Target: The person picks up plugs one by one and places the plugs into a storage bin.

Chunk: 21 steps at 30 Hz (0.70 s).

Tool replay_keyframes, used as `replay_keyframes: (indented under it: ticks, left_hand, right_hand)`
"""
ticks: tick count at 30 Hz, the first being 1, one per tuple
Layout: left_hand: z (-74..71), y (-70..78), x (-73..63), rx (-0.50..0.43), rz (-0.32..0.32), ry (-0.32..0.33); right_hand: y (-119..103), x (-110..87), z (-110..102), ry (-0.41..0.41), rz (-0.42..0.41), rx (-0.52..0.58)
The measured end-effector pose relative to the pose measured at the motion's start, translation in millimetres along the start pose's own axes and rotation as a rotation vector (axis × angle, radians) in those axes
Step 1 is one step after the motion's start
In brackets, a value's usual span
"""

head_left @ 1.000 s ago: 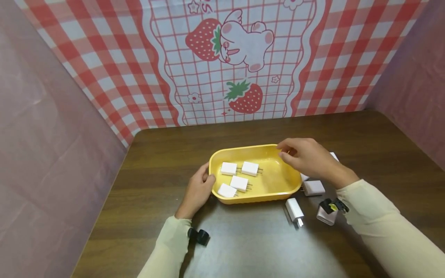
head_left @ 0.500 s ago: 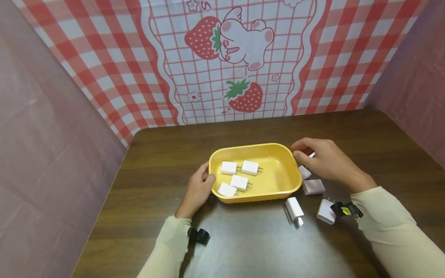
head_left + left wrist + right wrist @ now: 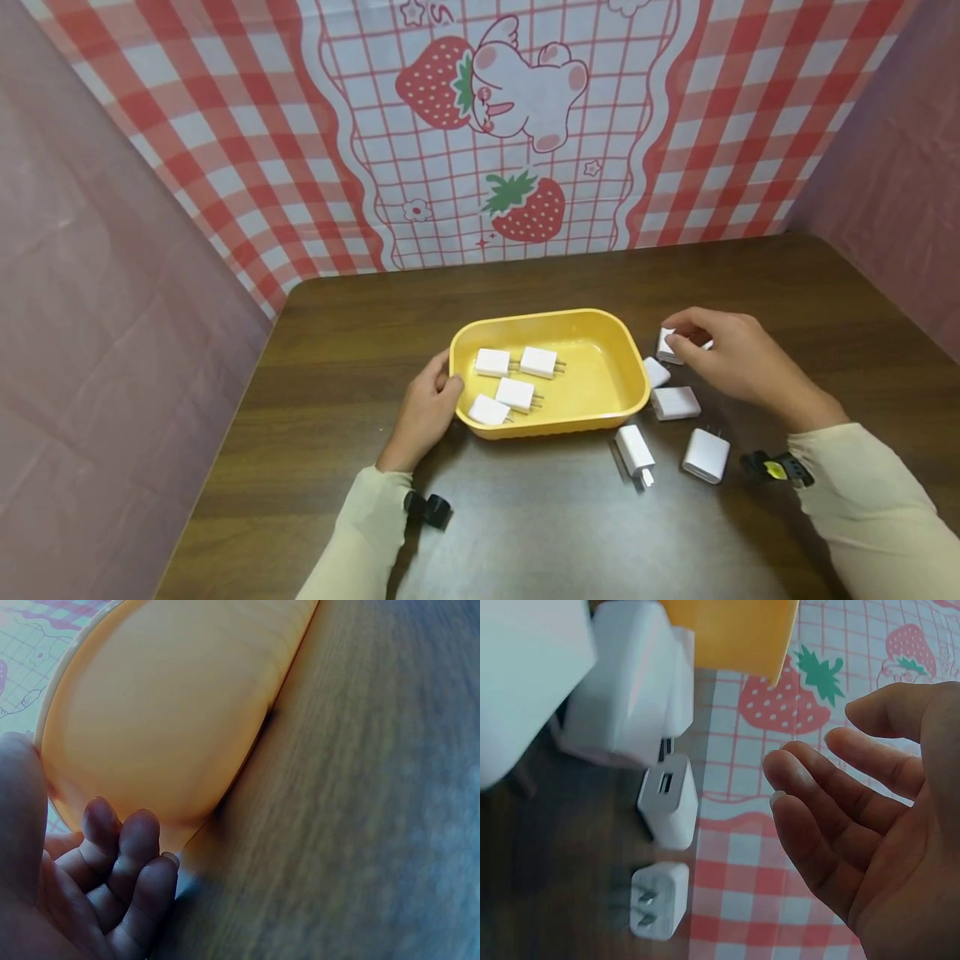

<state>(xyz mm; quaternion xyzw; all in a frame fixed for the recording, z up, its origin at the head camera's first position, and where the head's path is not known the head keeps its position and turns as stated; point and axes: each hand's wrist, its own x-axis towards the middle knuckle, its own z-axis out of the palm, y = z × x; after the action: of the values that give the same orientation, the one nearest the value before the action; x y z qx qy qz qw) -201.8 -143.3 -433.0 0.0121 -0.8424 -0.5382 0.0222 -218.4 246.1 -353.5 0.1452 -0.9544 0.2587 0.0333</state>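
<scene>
My left hand (image 3: 423, 412) grips the left end of a yellow plastic tray (image 3: 551, 425), thumb at the rim and the other fingers against the outer wall, as the left wrist view also shows. Inside the tray, toward its left, lie several white charger plugs (image 3: 516, 395) with metal prongs. Beyond the tray's right end, my right hand (image 3: 738, 354) hovers with loosely bent fingers by a white charger (image 3: 666, 347) on the table. The right wrist view shows nothing between thumb and fingers of the right hand (image 3: 855, 817); one more charger is partly hidden behind it in the head view.
More white chargers lie on the brown wooden table (image 3: 360, 333): one (image 3: 656, 372) beside the tray, another (image 3: 677, 403) just nearer, and two in front, one narrow (image 3: 635, 454) and one broad (image 3: 706, 456). A red-checked strawberry cloth (image 3: 510, 117) hangs behind.
My right hand has moved right, from over the tray's right end to beside the chargers on the table, uncovering several of them. The left hand and tray have stayed put.
</scene>
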Motion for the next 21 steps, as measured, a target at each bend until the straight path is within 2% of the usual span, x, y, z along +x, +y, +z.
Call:
replay_keyframes:
  ticks: [10,16,21]
  left_hand:
    - [1.4,0.3,-0.3,-0.012,-0.012,-0.016]
    - [1.2,0.3,-0.4,-0.003,-0.019,-0.008]
    - [1.8,-2.2,0.7,-0.009,0.004,-0.002]
  right_hand:
    - [19,-15.6,-3,-0.008,0.098,-0.01]
    - [29,-19.6,-1,-0.002,0.119,-0.018]
    - [35,-21.9,-1,-0.009,0.164,-0.025]
